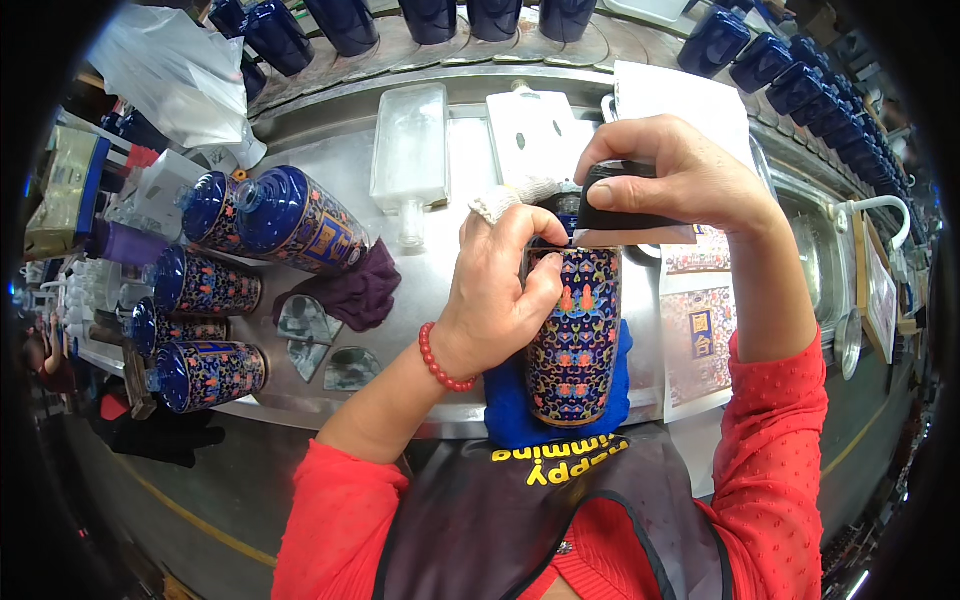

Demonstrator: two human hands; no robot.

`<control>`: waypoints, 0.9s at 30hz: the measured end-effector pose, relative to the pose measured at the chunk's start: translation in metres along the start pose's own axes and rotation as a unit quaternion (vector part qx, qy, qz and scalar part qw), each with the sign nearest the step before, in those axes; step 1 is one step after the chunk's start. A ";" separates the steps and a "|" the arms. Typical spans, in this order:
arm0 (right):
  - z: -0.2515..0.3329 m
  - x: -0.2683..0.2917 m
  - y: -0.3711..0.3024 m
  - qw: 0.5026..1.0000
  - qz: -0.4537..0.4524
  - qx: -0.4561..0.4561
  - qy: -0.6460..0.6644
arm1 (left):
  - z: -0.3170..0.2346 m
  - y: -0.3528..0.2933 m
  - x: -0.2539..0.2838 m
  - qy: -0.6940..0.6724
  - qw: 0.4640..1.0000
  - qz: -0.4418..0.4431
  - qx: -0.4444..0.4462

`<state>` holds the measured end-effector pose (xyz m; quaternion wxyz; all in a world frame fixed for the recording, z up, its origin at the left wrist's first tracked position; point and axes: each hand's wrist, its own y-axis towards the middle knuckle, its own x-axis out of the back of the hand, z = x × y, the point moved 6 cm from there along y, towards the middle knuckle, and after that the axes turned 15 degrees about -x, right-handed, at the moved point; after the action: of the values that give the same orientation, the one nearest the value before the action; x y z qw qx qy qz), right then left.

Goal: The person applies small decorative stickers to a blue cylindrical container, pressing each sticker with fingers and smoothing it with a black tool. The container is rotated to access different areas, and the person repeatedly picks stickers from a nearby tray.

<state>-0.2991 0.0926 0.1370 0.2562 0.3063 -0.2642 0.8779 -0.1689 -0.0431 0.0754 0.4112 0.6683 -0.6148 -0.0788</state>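
Note:
A dark blue bottle (575,340) with a colourful floral pattern lies on a bright blue cloth (505,410), its neck pointing away from me. My left hand (508,275) is closed on the bottle's shoulder, with fingertips and thumb pressed to the patterned surface. In my right hand (685,175) is a black-handled scraper (622,200) with a light brown straight edge. That edge lies across the bottle near its shoulder, just right of my left fingers. A white knitted cloth (515,197) sits beyond my left knuckles. The bottle's neck is partly hidden by my hands.
Several patterned blue bottles (205,280) and a purple cloth (362,290) are at left, near curved dark pieces (305,325). A clear glass bottle (410,150) lies ahead. Printed pattern sheets (697,345) and a sink (815,250) are at right. Plain blue bottles (430,20) line the back.

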 end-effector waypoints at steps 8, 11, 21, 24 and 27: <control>0.005 -0.003 -0.002 0.999 0.024 0.008 0.021 | 0.001 0.000 -0.001 -0.010 1.000 0.011 -0.002; 0.001 0.000 -0.004 0.999 0.010 -0.013 0.027 | 0.001 -0.001 -0.002 -0.012 1.000 0.020 -0.002; 0.008 -0.008 -0.005 0.999 -0.001 0.018 0.046 | 0.002 -0.001 -0.001 -0.034 0.999 -0.009 0.006; 0.006 -0.004 -0.007 0.997 -0.029 0.023 0.071 | 0.002 0.001 -0.002 -0.036 0.999 -0.019 0.006; 0.003 0.000 -0.009 0.996 -0.065 0.032 0.057 | 0.004 0.000 -0.003 -0.046 0.999 0.013 0.017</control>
<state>-0.2925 0.0975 0.1421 0.3169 0.2805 -0.2006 0.8835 -0.1722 -0.0421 0.0713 0.3718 0.6629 -0.6430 -0.0939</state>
